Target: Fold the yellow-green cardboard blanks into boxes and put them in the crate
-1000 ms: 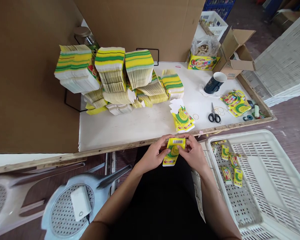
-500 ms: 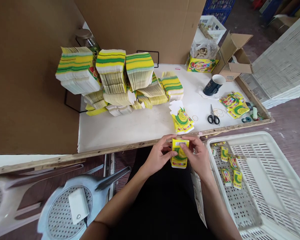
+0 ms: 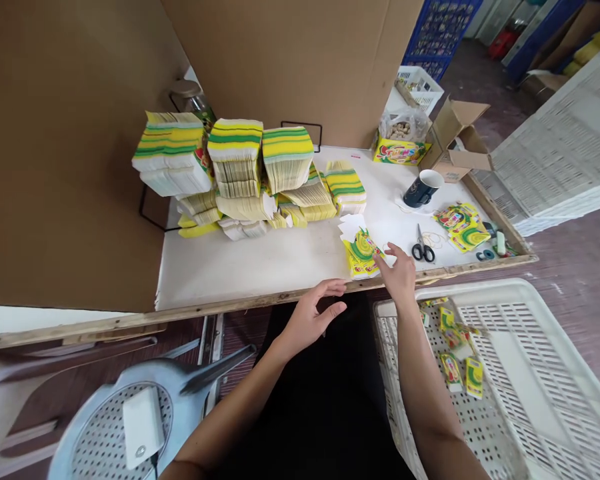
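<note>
Reaches with the right hand [image 3: 400, 275] over the front edge of the desk [image 3: 260, 261], grip open, fingertips on the small pile of flat yellow-green cartons [image 3: 363, 250] lying there, nothing clasped. Holds the left hand [image 3: 314, 315] just below that edge, grip open and empty.

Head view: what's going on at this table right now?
A person works bare-handed at a white table. The right hand touches a small pile of flat yellow-green cartons at the front edge. The left hand hovers open and empty below the edge. Folded boxes lie in the white crate at right.
</note>
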The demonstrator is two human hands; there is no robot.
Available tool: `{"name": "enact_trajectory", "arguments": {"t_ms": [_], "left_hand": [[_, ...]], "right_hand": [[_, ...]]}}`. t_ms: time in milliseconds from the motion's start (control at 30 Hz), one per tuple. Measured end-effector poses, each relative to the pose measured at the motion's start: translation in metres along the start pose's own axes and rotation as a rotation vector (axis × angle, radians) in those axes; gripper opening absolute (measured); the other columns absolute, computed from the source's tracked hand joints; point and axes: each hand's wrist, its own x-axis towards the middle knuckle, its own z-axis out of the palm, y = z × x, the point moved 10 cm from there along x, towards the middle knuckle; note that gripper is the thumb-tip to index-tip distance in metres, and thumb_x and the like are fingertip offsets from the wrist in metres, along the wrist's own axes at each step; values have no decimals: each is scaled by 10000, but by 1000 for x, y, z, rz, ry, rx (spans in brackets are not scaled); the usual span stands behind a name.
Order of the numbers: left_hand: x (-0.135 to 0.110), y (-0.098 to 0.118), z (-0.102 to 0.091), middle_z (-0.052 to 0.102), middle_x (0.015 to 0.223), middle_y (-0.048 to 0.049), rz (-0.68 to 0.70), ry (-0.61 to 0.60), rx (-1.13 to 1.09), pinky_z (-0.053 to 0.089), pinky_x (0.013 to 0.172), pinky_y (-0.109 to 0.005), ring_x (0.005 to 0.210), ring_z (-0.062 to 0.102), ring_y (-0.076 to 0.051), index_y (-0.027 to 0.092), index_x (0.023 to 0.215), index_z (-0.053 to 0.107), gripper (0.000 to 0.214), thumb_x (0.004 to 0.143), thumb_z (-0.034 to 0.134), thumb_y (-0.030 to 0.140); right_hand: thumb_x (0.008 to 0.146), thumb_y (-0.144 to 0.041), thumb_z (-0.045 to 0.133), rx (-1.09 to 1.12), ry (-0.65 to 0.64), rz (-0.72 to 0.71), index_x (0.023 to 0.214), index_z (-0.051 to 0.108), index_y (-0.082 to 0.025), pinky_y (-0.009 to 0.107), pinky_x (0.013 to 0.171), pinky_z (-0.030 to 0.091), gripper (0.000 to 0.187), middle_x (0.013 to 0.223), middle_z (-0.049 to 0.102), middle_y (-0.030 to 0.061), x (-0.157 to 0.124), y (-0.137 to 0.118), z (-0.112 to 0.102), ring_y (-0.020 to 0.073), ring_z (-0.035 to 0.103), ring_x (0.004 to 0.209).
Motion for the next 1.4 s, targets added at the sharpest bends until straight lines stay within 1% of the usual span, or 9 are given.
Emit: {"name": "enact_trajectory", "arguments": {"t_ms": [100, 200, 333, 467, 800, 1000, 1200, 1300, 1400], "left_hand": [[-5, -3, -22, 685, 1166, -115, -16, 85, 0, 472, 1027, -391, 1078, 651, -214, 186, 1212, 598, 395, 868, 660, 370], [-4, -10, -32, 691, 1147, -123, -36, 149, -52, 467, 1032, -407, 1069, 657, -220, 178, 1225, 598, 431, 859, 670, 396], [7, -15, -13, 637, 1296, -153, -13, 66, -315, 451, 1065, -420, 1171, 626, -254, 179, 1318, 555, 566, 852, 655, 486], [14, -11, 9, 618, 1347, -139, 16, -77, -510, 453, 1072, -412, 1270, 563, -285, 197, 1290, 601, 599, 817, 661, 560], [9, -9, 4, 678, 1249, -145, -11, -101, -499, 472, 1042, -422, 1239, 588, -312, 187, 1239, 650, 556, 812, 675, 543], [13, -20, 5, 720, 1139, -107, -124, 16, -525, 538, 932, -375, 1107, 657, -262, 170, 1169, 645, 488, 818, 682, 508], [10, -16, -18, 712, 1153, -101, -76, 229, -358, 509, 962, -336, 1059, 665, -219, 164, 1147, 624, 485, 755, 773, 406], [7, -17, -27, 747, 1013, -82, -79, 265, -265, 523, 890, -320, 945, 688, -209, 147, 986, 667, 350, 756, 769, 390], [7, -17, -20, 747, 1000, -85, -85, 181, -236, 523, 867, -312, 918, 688, -206, 144, 1004, 654, 365, 757, 768, 387]], "right_hand": [[846, -487, 613, 39, 71, 34, 1094, 695, -135, 417, 825, 426, 439, 874, 700, 115, 4, 2, 0, 245, 562, 790], [831, -463, 650, 287, 108, 134, 1092, 684, -149, 345, 672, 455, 410, 843, 683, 79, -15, 2, -15, 169, 514, 618], [772, -427, 747, 843, -100, 292, 1025, 668, -189, 336, 733, 534, 356, 914, 710, 70, -63, -20, 5, 183, 647, 774], [725, -414, 799, 1019, -243, 401, 947, 689, -199, 408, 877, 551, 327, 964, 734, 82, -102, -41, 29, 226, 686, 910], [741, -465, 787, 946, -388, 346, 981, 697, -200, 402, 877, 565, 368, 992, 737, 82, -115, -58, 36, 236, 687, 934], [765, -487, 760, 903, -332, 382, 831, 668, -187, 364, 729, 572, 320, 817, 721, 60, -119, -52, 34, 211, 671, 749], [847, -440, 684, 676, -229, 229, 796, 626, -195, 300, 619, 472, 257, 730, 624, 24, -114, -53, 19, 160, 547, 652], [849, -388, 684, 490, -250, 103, 872, 647, -192, 293, 614, 417, 201, 772, 603, 21, -111, -60, 15, 149, 477, 653], [871, -362, 666, 546, -248, 79, 1050, 629, -200, 290, 640, 430, 244, 899, 637, 38, -107, -63, 11, 150, 505, 698]]}}
